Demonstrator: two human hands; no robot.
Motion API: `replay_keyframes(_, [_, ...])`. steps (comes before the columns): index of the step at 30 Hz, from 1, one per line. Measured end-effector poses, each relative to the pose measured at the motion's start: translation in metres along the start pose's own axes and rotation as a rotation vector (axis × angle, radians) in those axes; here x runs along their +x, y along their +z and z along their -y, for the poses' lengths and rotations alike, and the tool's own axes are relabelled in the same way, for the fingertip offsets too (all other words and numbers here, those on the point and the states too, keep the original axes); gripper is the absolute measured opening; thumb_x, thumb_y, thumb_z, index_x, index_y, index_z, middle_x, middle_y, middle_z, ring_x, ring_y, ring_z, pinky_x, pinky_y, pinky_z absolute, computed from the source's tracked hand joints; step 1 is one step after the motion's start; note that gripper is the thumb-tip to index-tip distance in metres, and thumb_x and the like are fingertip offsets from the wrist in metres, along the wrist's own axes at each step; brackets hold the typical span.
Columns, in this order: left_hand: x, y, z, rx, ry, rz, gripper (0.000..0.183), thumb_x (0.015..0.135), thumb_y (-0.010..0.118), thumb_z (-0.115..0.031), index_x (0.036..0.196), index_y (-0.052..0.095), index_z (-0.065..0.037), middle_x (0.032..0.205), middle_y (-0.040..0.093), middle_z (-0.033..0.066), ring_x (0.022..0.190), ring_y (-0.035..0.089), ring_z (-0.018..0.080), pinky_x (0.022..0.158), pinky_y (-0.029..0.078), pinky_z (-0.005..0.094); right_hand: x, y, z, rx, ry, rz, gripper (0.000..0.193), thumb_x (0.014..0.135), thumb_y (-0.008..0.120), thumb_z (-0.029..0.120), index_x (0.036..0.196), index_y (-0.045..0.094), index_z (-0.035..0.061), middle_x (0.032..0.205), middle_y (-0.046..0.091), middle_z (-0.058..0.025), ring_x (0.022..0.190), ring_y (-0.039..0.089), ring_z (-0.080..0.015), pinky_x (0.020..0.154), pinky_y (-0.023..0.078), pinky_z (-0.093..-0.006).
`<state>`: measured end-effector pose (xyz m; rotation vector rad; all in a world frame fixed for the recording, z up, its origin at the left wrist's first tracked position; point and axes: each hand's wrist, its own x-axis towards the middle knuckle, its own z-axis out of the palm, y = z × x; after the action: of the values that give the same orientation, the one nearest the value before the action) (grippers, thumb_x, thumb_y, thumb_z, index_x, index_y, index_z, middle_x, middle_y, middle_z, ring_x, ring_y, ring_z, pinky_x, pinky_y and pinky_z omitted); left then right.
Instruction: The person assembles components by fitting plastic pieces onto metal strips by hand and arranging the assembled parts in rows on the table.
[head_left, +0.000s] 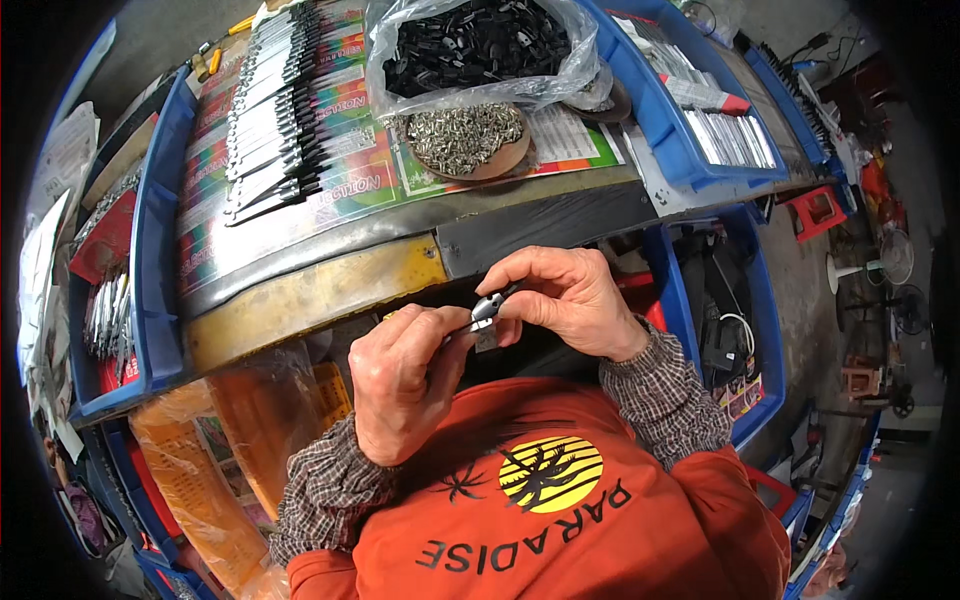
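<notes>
Close in front of my chest, both hands meet at a small black and silver part (487,307). My left hand (405,370) is closed in a pinch on its thin metal end. With thumb and fingertips, my right hand (565,300) pinches the black end from the other side. The fingers cover much of the part, so its exact kind is hard to make out. Beyond the hands, on the bench, a long row of silver strips with black ends (268,120) lies side by side. A round dish (490,172) holds a heap of small metal pins (465,135).
A clear plastic bag (385,85) of black plastic pieces (480,45) sits on the bench. Blue bins stand at the left (160,250) and right (690,165), and another blue bin (765,330) stands lower right. Orange packages (190,480) lie under the bench edge (310,290).
</notes>
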<state>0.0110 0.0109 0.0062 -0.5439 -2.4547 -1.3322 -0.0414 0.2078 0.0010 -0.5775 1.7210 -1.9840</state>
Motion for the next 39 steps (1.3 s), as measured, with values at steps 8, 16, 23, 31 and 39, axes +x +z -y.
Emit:
replay_keyframes(8, [-0.006,0.007,0.007,0.005,0.010,0.007,0.019,0.071,0.070,0.004,0.086,0.061,-0.003,0.070,0.059,0.0085,0.059,0.057,0.0251,0.053,0.045,0.0341,0.001,-0.003,-0.009,0.028,0.038,0.093,0.015,0.090,0.060,0.004,0.103,0.061,-0.0035,0.086,0.065,-0.0055,0.071,0.064,-0.0098,0.064,0.053,-0.0214])
replay_keyframes(16, [-0.015,0.013,0.010,-0.015,0.016,0.016,0.019,0.071,0.070,0.003,0.086,0.061,-0.003,0.068,0.058,0.0084,0.058,0.056,0.0246,0.052,0.044,0.0342,-0.007,-0.002,-0.014,-0.004,0.055,0.100,0.015,0.088,0.062,0.002,0.103,0.061,-0.0036,0.086,0.065,-0.0063,0.072,0.065,-0.0110,0.065,0.054,-0.0232])
replay_keyframes(23, [-0.021,0.020,0.013,-0.039,0.012,0.052,0.021,0.069,0.070,0.004,0.087,0.062,-0.004,0.070,0.059,0.0082,0.059,0.057,0.0247,0.053,0.045,0.0338,-0.015,-0.001,-0.011,-0.309,0.040,0.092,0.019,0.082,0.068,0.002,0.099,0.063,-0.0037,0.087,0.066,-0.0101,0.078,0.068,-0.0167,0.067,0.056,-0.0257])
replay_keyframes(31, [-0.030,0.029,0.016,0.009,0.009,0.023,0.023,0.067,0.072,0.004,0.087,0.062,-0.004,0.071,0.059,0.0085,0.060,0.059,0.0247,0.054,0.047,0.0332,-0.026,0.006,-0.027,-0.551,-0.153,0.038,0.018,0.082,0.068,0.004,0.098,0.063,-0.0015,0.089,0.067,-0.0091,0.070,0.065,-0.0142,0.060,0.052,-0.0251])
replay_keyframes(39, [-0.032,0.029,0.018,0.027,0.067,0.011,0.024,0.066,0.074,0.001,0.086,0.062,-0.004,0.072,0.060,0.0076,0.061,0.060,0.0231,0.054,0.048,0.0316,-0.033,0.011,-0.033,-0.502,-0.199,-0.051,0.021,0.083,0.068,0.007,0.101,0.061,0.0008,0.085,0.065,-0.0079,0.067,0.064,-0.0155,0.060,0.051,-0.0261])
